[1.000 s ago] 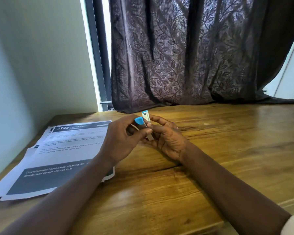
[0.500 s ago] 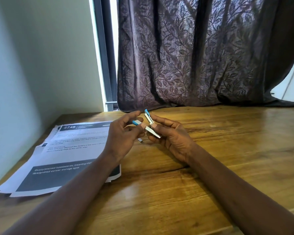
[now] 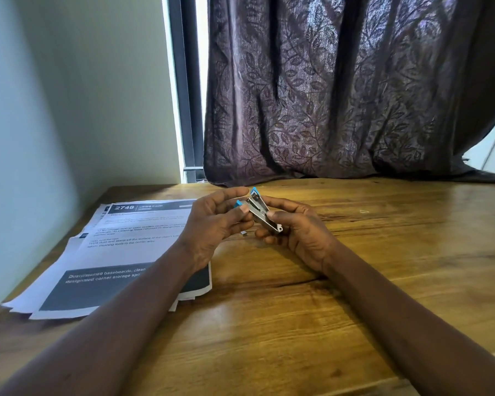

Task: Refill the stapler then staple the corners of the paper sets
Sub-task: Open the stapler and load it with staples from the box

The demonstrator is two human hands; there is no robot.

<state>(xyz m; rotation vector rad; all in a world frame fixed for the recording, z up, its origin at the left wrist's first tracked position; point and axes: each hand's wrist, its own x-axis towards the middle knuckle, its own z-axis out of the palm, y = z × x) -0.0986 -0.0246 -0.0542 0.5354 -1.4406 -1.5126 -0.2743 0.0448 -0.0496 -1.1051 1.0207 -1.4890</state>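
The person holds the small stapler [image 3: 262,211] above the table [image 3: 355,267], right hand [image 3: 293,230] gripping its metal body, left hand [image 3: 215,221] pinching the blue end, probably to open it for refilling. The paper sets [image 3: 120,252] wait beside the left arm.

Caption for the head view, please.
Both hands hold a small blue-and-metal stapler above the wooden table, papers alongside.

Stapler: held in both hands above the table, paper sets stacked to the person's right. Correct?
Not quite. The head view shows the paper sets lying to the person's left, partly under the left forearm. The rest holds: the stapler is held by the left hand and right hand above the table.
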